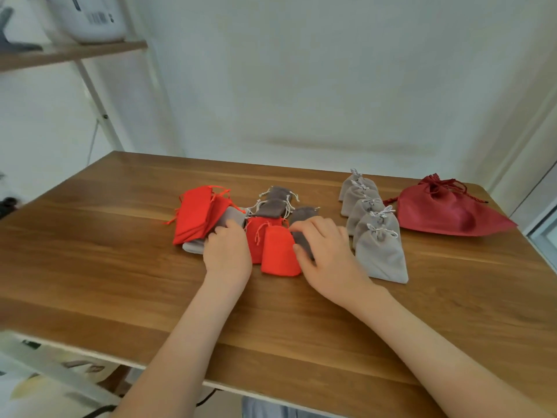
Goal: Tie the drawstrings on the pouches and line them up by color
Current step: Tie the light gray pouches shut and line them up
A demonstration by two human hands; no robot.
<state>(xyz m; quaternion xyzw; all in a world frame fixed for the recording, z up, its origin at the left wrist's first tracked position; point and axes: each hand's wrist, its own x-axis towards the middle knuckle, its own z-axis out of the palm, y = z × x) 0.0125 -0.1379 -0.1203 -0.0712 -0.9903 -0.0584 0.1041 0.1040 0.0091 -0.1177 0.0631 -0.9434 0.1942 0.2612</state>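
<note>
A mixed heap of small pouches lies mid-table: bright red pouches (197,214) stacked at the left, dark grey pouches (274,203) behind, and a red pouch (278,251) in front between my hands. My left hand (227,251) grips a light grey pouch (233,217) that lies under the red stack. My right hand (327,251) holds a dark grey pouch (301,239), fingers curled over its edge. To the right, several tied light grey pouches (378,248) lie in an overlapping row running away from me.
A larger dark red drawstring bag (446,211) lies at the table's far right. The wooden table (120,267) ends at a white wall behind. A shelf (72,52) with a white appliance hangs at the upper left.
</note>
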